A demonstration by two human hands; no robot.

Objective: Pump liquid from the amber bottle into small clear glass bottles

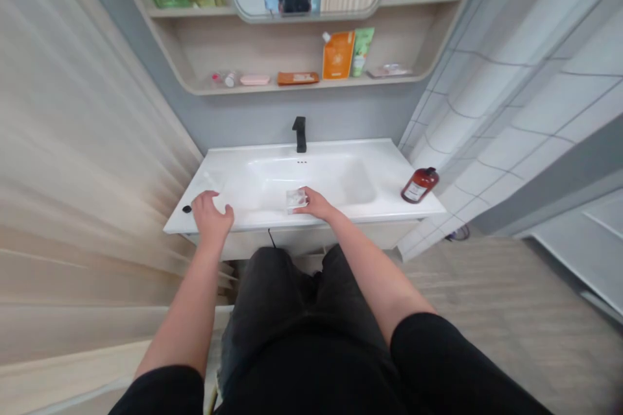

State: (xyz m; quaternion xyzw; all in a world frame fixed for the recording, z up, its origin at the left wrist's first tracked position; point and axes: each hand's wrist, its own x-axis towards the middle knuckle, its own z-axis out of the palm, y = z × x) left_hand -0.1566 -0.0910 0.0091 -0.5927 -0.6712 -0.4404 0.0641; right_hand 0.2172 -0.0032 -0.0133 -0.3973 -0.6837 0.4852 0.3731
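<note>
At basin front rim [370, 219]: left hand [211, 217] on edge, right hand [318, 204] against clear block [296, 200].

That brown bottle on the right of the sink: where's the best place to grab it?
Wrap the right hand around the brown bottle's labelled body, coming from the basin side: the body is the broad, rounded part, the neck looks narrow, and the tiled wall closes off its far side.
</note>
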